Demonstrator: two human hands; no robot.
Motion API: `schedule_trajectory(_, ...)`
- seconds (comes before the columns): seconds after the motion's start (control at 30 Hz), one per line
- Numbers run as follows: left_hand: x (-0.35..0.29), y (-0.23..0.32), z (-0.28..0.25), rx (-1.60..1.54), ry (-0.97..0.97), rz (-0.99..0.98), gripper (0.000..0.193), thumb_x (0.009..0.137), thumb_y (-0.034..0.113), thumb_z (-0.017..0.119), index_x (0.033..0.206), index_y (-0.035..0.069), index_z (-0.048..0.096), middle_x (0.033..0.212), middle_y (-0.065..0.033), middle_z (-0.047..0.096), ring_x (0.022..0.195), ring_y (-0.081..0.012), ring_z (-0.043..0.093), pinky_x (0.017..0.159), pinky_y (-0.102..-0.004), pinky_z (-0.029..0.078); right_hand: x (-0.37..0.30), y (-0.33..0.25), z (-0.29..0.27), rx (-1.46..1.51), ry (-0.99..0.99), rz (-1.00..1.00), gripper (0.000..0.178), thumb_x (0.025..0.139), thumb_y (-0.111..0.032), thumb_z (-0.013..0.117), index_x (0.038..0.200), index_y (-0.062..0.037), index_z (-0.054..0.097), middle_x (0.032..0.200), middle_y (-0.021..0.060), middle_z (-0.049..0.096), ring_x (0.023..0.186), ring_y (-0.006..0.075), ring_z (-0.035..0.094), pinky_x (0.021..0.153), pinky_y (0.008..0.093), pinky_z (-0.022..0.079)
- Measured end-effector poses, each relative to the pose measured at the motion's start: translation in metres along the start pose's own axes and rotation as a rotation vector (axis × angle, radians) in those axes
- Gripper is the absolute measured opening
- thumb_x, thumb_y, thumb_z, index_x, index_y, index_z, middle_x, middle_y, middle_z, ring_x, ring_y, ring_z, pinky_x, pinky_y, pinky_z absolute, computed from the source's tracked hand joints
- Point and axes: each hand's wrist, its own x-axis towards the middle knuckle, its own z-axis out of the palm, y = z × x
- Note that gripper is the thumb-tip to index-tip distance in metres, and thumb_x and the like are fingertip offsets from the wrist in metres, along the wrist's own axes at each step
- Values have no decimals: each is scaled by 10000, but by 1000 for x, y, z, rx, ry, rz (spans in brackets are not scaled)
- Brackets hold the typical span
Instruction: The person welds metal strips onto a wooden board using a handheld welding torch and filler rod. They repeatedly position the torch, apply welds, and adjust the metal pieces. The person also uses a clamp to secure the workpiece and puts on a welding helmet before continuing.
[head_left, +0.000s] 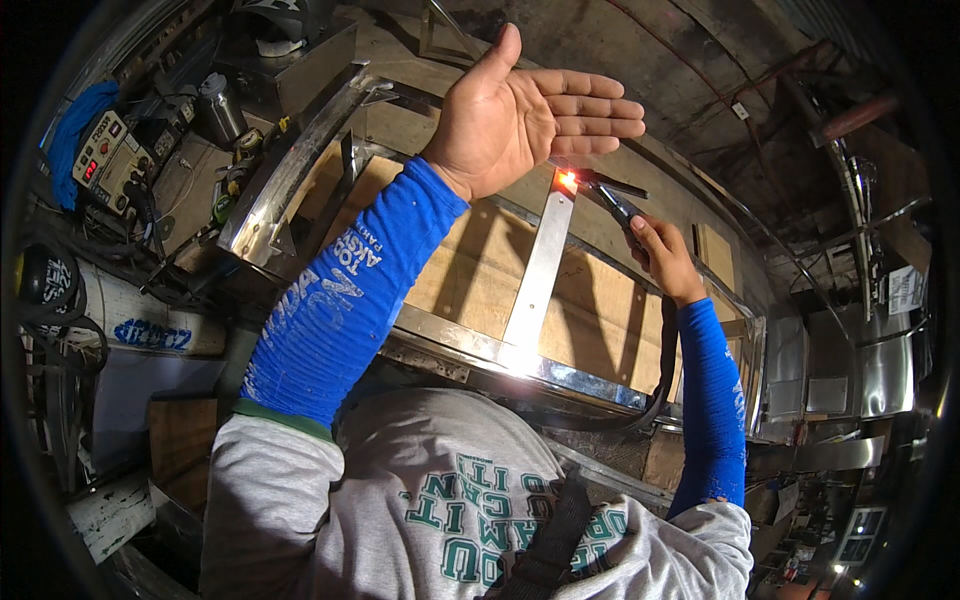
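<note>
My right hand point(660, 250) is closed around the handle of a welding torch point(612, 203). The torch's tip meets the far end of a flat metal strip point(541, 270), where a bright orange-red glow shows. Flat and wide, my left hand point(540, 115) is held up above that glow with its fingers stretched out and nothing in it. The strip crosses a shiny metal frame point(440, 335), running from its near rail to its far side. Blue sleeves cover both my forearms.
Wooden boards point(470, 265) show inside the frame. At the left stand a welding machine point(108, 160) with a lit display, a steel flask point(222, 110) and a white gas cylinder point(150, 315). A black cable point(664, 360) hangs below my right hand across the near rail.
</note>
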Motion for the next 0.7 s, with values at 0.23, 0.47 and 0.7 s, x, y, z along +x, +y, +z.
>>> schedule_trajectory(0.23, -1, 3, 1, 21, -1, -11, 1063, 1024, 758, 83, 1460, -124, 485, 1443, -355, 548, 1369, -463, 548, 1163, -492, 463, -4, -8, 12, 33, 119, -25, 472, 1091, -448, 553, 817, -64, 558, 712, -61, 429, 623, 68, 357, 554, 283, 286)
schedule_trajectory(0.47, -2, 1, -4, -9, 19, -48, 1069, 1024, 764, 113, 1429, -145, 502, 1416, -367, 563, 1350, -471, 562, 1150, -510, 475, -7, -11, 12, 25, 145, -32, 457, 1077, -451, 581, 825, -70, 572, 706, -66, 418, 624, 71, 358, 551, 290, 280)
schedule_trajectory(0.7, 5, -12, -4, -64, 106, -25, 1018, 1029, 761, 228, 1325, -147, 581, 1290, -356, 653, 1247, -463, 645, 1050, -493, 548, -38, 3, 2, -195, 228, -16, 712, 921, -196, 836, 1437, 111, 455, 1482, 223, 537, 1367, 280, 525, 1137, 374, 442)
